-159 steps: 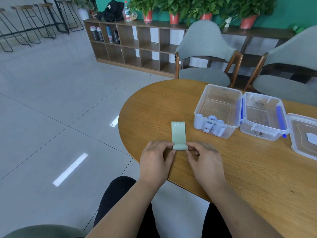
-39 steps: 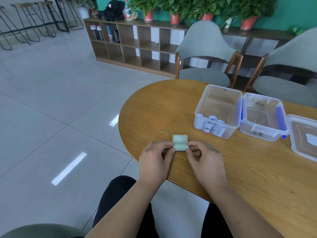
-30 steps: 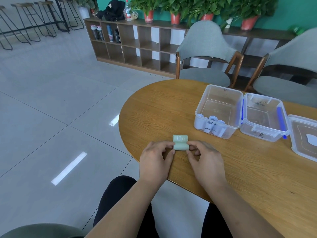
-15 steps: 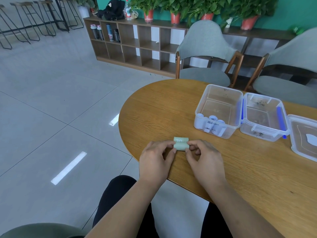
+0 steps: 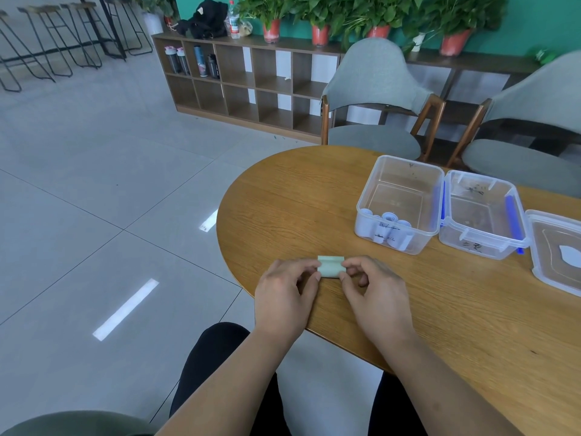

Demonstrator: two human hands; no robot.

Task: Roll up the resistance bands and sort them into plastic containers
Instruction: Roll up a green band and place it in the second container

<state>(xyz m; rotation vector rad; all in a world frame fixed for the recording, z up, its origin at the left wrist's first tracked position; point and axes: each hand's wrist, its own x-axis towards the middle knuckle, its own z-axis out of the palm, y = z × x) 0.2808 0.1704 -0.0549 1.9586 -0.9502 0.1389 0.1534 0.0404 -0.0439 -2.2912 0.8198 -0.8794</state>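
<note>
Head cam, looking down at the round wooden table [image 5: 298,190]. Using the clear plastic container [image 5: 366,196] as the reference point: it's open-topped and has a handful of pale rolled bands [image 5: 388,226] standing on end, bunched up against its near wall. There's some dark handwriting on that wall, too small to read.

Tight against that container's right side sits a second clear container [image 5: 471,243] with blue latches [image 5: 513,215]. You can see straight down to its floor, and there's a scribbled label on the front that I can't make out either. Further right of that is a clear lid [image 5: 534,247] lying flat, partly cut off by the frame edge, with a white patch in the middle.

The green resistance band [image 5: 329,267] is down-left of the first container, closer to the person, lying on the table as a short fat roll. Both hands are on it: the left hand [image 5: 284,297] has a fingertip grip on the roll's left end, and the right hand [image 5: 374,294] pinches the right end the same way, fingers curled in.
</note>
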